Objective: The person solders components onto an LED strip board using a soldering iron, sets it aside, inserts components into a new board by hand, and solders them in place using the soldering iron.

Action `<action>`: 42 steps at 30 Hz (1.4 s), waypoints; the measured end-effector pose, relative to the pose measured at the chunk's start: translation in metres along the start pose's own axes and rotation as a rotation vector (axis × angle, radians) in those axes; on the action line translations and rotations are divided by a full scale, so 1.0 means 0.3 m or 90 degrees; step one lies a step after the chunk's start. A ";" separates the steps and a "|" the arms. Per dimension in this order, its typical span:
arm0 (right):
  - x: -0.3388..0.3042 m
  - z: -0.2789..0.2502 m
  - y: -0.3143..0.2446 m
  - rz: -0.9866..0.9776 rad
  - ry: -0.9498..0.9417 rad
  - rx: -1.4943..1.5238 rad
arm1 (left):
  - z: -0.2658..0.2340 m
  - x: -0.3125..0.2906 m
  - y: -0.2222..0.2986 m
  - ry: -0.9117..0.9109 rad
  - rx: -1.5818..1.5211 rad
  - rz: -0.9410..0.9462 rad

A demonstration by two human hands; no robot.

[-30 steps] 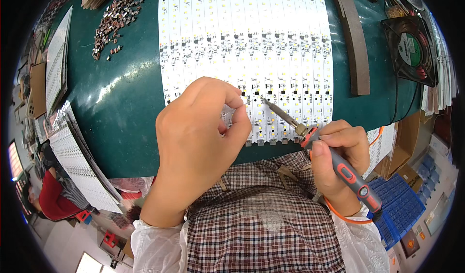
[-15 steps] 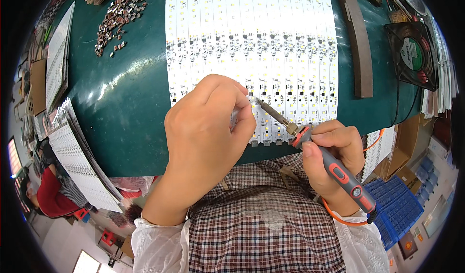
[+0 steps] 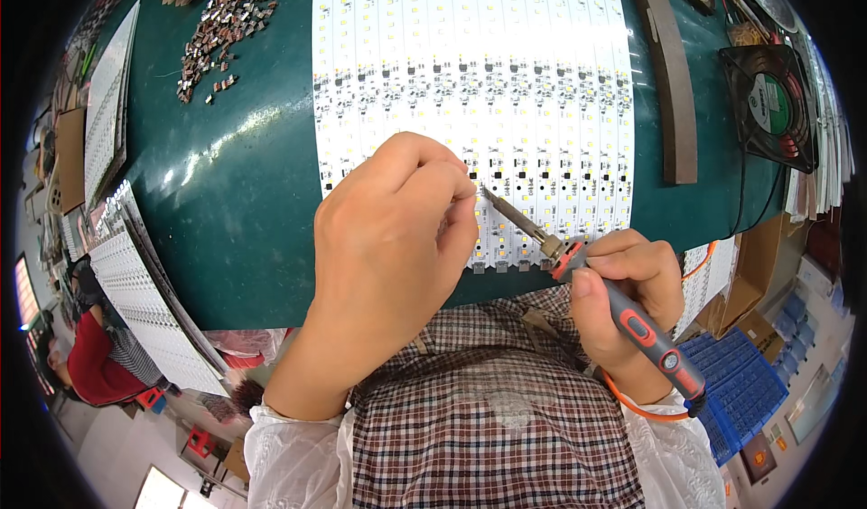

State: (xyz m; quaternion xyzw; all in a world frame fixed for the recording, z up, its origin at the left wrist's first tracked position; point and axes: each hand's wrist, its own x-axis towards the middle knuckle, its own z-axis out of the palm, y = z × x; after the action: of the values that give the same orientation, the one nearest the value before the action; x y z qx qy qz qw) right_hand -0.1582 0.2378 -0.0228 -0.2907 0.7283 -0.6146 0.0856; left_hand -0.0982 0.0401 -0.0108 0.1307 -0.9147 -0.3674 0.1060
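Observation:
A white LED circuit board panel, made up of several long strips side by side, lies in front of me. My right hand grips a grey and red soldering iron like a pen. Its dark tip points up and left, at the lower part of the panel beside my left fingertips. Over the panel's lower left, my left hand is closed in a pinch; whatever it holds is hidden by the fingers. Small metal connectors line the panel's near edge.
On the green tabletop, a heap of small metal parts lies at the far left. A long brown bar and a black fan are on the right. Board stacks stand at left, near a person in red.
The panel and both hands have shifted slightly to the right. A whitish spot near the iron's tip no longer shows. Both hands keep their grip.

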 end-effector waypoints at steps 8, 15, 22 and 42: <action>0.008 0.001 -0.013 0.014 0.003 0.000 | -0.052 -0.005 0.023 -0.007 -0.027 -0.085; 0.012 0.002 -0.019 0.016 -0.005 -0.018 | -0.057 -0.017 -0.006 -0.005 -0.003 -0.072; -0.005 0.014 -0.017 0.030 0.047 0.063 | -0.040 -0.018 -0.003 -0.017 -0.018 -0.049; 0.002 0.005 -0.028 0.034 -0.003 0.022 | -0.052 -0.010 0.006 0.002 -0.006 -0.076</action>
State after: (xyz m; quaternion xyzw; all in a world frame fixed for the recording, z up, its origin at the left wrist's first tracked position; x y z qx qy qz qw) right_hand -0.1553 0.2354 -0.0149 -0.2714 0.7251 -0.6235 0.1087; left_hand -0.0911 0.0324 0.0012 0.1856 -0.9034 -0.3769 0.0861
